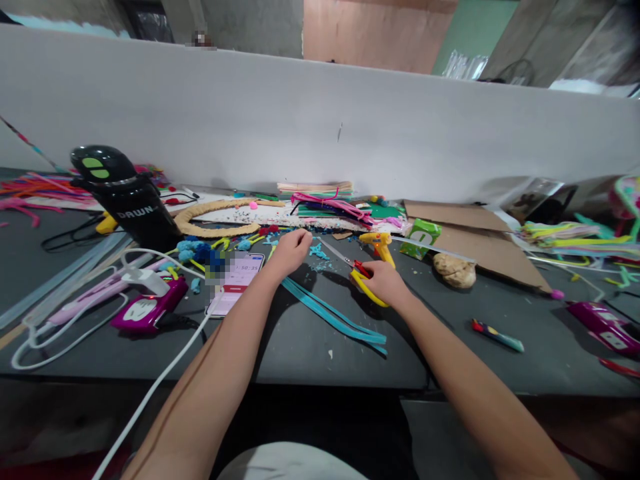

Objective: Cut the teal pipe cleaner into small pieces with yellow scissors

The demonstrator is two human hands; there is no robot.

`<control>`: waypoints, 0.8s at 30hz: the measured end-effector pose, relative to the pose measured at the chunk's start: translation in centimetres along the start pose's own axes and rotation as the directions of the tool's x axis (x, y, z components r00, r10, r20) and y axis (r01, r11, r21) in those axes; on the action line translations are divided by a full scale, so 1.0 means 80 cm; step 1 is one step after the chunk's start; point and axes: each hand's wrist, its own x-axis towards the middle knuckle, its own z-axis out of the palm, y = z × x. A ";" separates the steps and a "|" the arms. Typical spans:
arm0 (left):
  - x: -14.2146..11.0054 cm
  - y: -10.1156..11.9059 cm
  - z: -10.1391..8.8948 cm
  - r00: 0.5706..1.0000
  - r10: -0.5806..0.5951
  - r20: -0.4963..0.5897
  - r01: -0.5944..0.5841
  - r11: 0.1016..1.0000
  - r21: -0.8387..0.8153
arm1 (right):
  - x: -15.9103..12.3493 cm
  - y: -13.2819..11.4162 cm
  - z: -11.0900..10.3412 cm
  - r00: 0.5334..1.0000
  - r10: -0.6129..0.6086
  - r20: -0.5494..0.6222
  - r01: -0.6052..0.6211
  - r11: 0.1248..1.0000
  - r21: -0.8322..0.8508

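My right hand grips scissors with yellow and red handles, their blades pointing up and left toward my other hand. With its fingers curled closed, my left hand is above the table; what it holds, if anything, is hidden. Turquoise pipe cleaners lie in a bundle on the table, one end passing under my left forearm. Short turquoise clippings are scattered just right of my left hand. A yellow glue gun lies behind the scissors.
A phone and a purple power strip with white cables lie left, near a black tumbler. On the right are a green packet, a tan lump, cardboard and a cutter knife. A white partition stands behind.
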 end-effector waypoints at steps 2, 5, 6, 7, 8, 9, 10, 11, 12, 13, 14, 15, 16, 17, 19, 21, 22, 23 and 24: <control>0.000 -0.001 0.000 1.000 0.001 -0.001 -0.001 1.000 0.004 | 0.000 0.001 0.000 1.000 -0.008 -0.002 0.008 1.000 0.000; 0.001 -0.001 0.000 1.000 0.003 0.002 -0.003 1.000 0.010 | 0.001 0.002 0.000 1.000 -0.019 0.001 0.019 1.000 -0.006; 0.001 -0.001 0.000 1.000 0.002 0.003 -0.002 1.000 0.010 | 0.001 0.002 0.000 1.000 -0.020 0.004 0.020 1.000 -0.009; 0.001 -0.001 -0.001 1.000 0.000 0.006 0.000 1.000 0.008 | 0.001 0.001 0.000 1.000 -0.018 0.008 0.018 1.000 -0.012; 0.000 -0.001 -0.001 1.000 -0.002 0.007 0.002 1.000 0.007 | 0.001 0.001 -0.001 1.000 -0.014 0.009 0.014 1.000 -0.013; 0.000 0.000 -0.001 1.000 -0.004 0.007 0.004 1.000 0.008 | 0.001 0.000 -0.001 1.000 -0.007 0.007 0.007 1.000 -0.011; 0.000 0.000 -0.002 1.000 -0.005 0.008 0.004 1.000 0.010 | 0.000 0.000 -0.002 1.000 0.003 0.002 -0.003 1.000 -0.006; 0.000 0.001 -0.002 1.000 -0.003 0.008 0.003 1.000 0.012 | 0.000 -0.001 -0.003 1.000 0.014 -0.004 -0.014 1.000 0.003; 0.000 0.001 -0.002 1.000 0.000 0.007 0.000 1.000 0.015 | -0.001 -0.002 -0.003 1.000 0.026 -0.013 -0.026 1.000 0.013; 0.001 0.001 -0.002 1.000 0.002 0.006 -0.002 1.000 0.017 | -0.001 -0.002 -0.003 0.999 0.037 -0.018 -0.037 0.999 0.022; 0.001 0.000 -0.002 1.000 0.005 0.005 -0.005 1.000 0.017 | -0.002 -0.003 -0.003 0.999 0.047 -0.021 -0.047 0.999 0.028; 0.001 0.000 -0.002 1.000 0.007 0.007 -0.008 1.000 0.015 | -0.002 -0.003 -0.003 0.998 0.054 -0.021 -0.053 0.998 0.030; 0.001 -0.001 -0.002 1.000 0.010 0.005 -0.010 1.000 0.013 | -0.002 -0.002 -0.003 0.998 0.054 -0.018 -0.053 0.998 0.028; 0.001 -0.001 -0.002 1.000 0.011 0.005 -0.011 1.000 0.013 | -0.001 -0.002 -0.003 0.999 0.049 -0.015 -0.048 0.999 0.023; 0.001 -0.001 -0.002 1.000 0.011 0.005 -0.011 1.000 0.014 | -0.001 -0.001 -0.002 1.000 0.030 -0.006 -0.030 0.999 0.018; 0.000 -0.001 -0.002 1.000 0.008 0.006 -0.008 1.000 0.016 | 0.000 -0.001 -0.002 1.000 0.008 0.000 -0.008 1.000 0.021; 0.000 -0.001 -0.002 1.000 0.007 0.009 -0.007 1.000 0.017 | 0.000 -0.001 -0.002 1.000 0.001 0.001 -0.001 1.000 0.021; 0.000 0.000 -0.002 1.000 0.008 0.013 -0.008 1.000 0.018 | 0.000 -0.001 -0.002 1.000 -0.003 -0.001 0.003 1.000 0.019; 0.000 0.000 -0.002 1.000 0.009 0.015 -0.009 1.000 0.020 | 0.000 -0.001 -0.002 1.000 -0.006 -0.004 0.006 1.000 0.013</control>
